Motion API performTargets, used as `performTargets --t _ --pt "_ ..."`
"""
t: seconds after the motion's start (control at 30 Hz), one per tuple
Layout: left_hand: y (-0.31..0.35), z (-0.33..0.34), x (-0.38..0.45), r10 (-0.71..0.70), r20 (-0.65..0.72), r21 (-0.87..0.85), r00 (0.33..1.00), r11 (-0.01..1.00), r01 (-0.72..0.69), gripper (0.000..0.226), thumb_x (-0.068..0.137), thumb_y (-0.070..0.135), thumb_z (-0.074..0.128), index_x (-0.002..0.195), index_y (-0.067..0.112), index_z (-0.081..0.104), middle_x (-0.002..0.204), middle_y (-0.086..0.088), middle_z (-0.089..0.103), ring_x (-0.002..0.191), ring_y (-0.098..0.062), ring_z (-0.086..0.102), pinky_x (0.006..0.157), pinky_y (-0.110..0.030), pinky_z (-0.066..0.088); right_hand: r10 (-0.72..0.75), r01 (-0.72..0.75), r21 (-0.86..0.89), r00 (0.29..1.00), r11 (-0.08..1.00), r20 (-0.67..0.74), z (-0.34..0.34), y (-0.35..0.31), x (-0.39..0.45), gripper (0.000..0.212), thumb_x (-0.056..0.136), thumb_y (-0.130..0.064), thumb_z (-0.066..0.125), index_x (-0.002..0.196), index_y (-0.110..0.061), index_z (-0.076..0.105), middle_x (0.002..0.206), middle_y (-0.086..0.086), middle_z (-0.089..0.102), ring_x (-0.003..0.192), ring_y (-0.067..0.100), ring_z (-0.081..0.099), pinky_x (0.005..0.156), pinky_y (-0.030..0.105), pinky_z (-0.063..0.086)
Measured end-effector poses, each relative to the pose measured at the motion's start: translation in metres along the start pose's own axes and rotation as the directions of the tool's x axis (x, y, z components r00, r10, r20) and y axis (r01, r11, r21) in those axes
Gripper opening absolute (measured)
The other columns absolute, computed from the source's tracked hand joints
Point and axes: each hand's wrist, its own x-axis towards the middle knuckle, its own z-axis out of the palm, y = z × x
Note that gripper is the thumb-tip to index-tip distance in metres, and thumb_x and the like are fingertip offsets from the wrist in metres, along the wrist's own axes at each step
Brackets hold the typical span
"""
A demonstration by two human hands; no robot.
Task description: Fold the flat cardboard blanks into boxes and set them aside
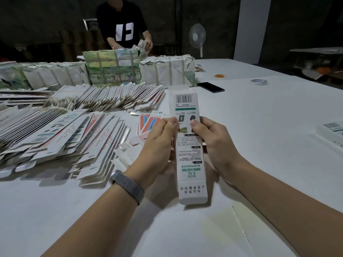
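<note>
A long white cardboard box with a barcode and green print stands lengthwise above the table in the middle of the head view. My left hand grips its left side, thumb on the printed face. My right hand grips its right side, thumb on the same face. The flaps at its far and near ends stick out unfolded. Flat cardboard blanks lie fanned in overlapping rows to the left. A finished box lies at the right edge.
Strapped bundles of blanks stand at the back of the white table, where another person handles cardboard. A black phone, a tape roll and an orange ring lie at the back right. A fan stands behind.
</note>
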Motion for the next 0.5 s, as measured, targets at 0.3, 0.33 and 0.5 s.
performTargets --t 0.3,0.33,0.5 --pt "0.0045 -0.0034 0.0038 0.083 -0.052 -0.102 0.995 0.991 -0.088 0.023 0.107 0.038 0.046 0.124 0.026 0.055 0.093 0.002 0.076 0.079 -0.019 0.072 0.072 -0.043 0.058 -0.010 0.007 0.031 0.997 1.000 0.073 0.0013 0.0008 -0.0021 0.025 0.103 -0.011 0.050 0.122 -0.008 0.066 0.101 0.012 0.076 0.086 0.021 0.074 0.068 0.028 0.058" --pt "0.0047 -0.0042 0.0045 0.097 -0.066 -0.106 0.993 0.989 -0.104 0.024 0.107 0.036 0.047 0.127 0.026 0.055 0.095 0.001 0.076 0.079 -0.019 0.073 0.070 -0.041 0.060 -0.017 0.014 0.029 0.996 0.999 0.083 0.0016 0.0016 -0.0021 0.025 0.103 -0.011 0.051 0.122 -0.009 0.066 0.100 0.010 0.076 0.085 0.020 0.074 0.067 0.026 0.057" --pt "0.0044 -0.0026 0.0019 0.135 -0.002 -0.125 0.991 0.983 -0.134 0.029 0.109 0.028 0.042 0.135 0.024 0.053 0.099 0.002 0.078 0.082 -0.014 0.074 0.063 -0.029 0.058 -0.031 0.030 0.013 0.996 0.999 0.083 -0.0011 0.0009 -0.0020 0.044 0.087 -0.025 0.055 0.131 -0.022 0.057 0.094 0.005 0.077 0.079 0.020 0.074 0.063 0.032 0.060"
